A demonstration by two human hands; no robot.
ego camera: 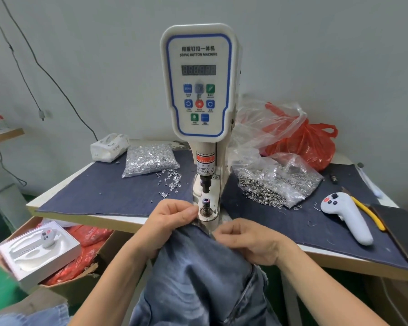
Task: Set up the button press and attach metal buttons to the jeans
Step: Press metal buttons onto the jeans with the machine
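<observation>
jeans (198, 267) edge bunched just below lower die (206, 200) of button press (199, 85), not yet over it | left hand (170, 220) pinching fabric beside die, nearer | right hand (247, 241) gripping fabric, lower right of die | next, likely: lift edge up onto die

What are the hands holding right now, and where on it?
Both hold the jeans at the top edge: the left hand pinches it beside the lower die, the right hand grips it just to the right.
</observation>
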